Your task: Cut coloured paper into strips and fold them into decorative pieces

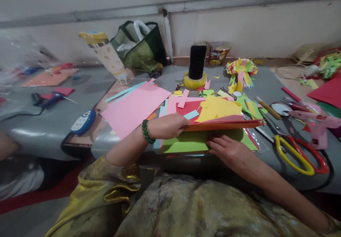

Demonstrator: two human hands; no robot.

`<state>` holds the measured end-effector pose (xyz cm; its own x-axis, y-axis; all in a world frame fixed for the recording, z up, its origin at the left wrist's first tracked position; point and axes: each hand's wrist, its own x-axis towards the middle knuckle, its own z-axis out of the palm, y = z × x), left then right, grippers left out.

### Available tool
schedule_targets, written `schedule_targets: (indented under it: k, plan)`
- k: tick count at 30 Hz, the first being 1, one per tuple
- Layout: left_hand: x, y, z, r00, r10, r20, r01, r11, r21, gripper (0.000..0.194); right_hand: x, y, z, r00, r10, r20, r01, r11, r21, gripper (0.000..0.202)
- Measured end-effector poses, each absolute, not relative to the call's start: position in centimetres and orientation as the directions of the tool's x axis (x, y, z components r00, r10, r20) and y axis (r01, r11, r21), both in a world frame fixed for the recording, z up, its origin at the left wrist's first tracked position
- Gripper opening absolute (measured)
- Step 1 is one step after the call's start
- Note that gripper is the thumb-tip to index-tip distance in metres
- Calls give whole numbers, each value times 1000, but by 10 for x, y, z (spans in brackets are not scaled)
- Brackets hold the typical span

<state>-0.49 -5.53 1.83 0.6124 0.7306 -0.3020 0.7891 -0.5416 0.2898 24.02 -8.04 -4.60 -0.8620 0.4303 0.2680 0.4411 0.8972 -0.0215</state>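
Note:
My left hand [170,125], with a green bead bracelet at the wrist, is closed on the near edge of a lifted stack of coloured paper sheets [226,125], orange at the bottom. Yellow paper [220,108] with a fringed edge and small strips lie on top of that stack. Below it a green paper sheet [183,143] lies near the table edge. My right hand [229,150] rests on this green sheet, fingers stretched out and reaching toward the gap under the lifted stack. Its thumb is hard to make out.
Large scissors [294,153], a pink glue gun [315,123] and a wooden-handled tool [268,107] lie to the right. Pink paper [137,105] and a blue-white device [84,121] lie left. Behind stand a phone [197,62] on a tape roll, a bottle [106,58] and a bag [141,47].

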Motion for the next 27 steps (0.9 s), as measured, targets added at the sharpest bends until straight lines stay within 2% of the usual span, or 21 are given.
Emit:
schedule_targets:
  k: [4, 6, 15, 21, 24, 27]
  plan:
    - [-6, -54, 18, 629, 724, -284, 775, -550, 312, 28, 242, -83, -37, -863, 407, 300, 403, 912, -79, 38]
    - [-6, -54, 18, 632, 721, -284, 771, -548, 325, 28, 242, -83, -35, -848, 421, 321, 403, 907, -125, 41]
    - [-2, -54, 25, 626, 717, -308, 777, -540, 323, 25, 236, -79, -33, -708, 586, 395, 475, 809, -348, 23]
    - [-2, -52, 29, 639, 712, -291, 766, -553, 328, 27, 235, -74, -23, -617, 700, 359, 513, 704, -492, 16]
    - [-3, -52, 30, 642, 714, -279, 763, -559, 326, 27, 234, -71, -17, -606, 693, 391, 480, 711, -514, 18]
    - [-4, -51, 30, 633, 728, -263, 770, -553, 320, 26, 232, -67, -12, -557, 677, 481, 484, 736, -474, 19]
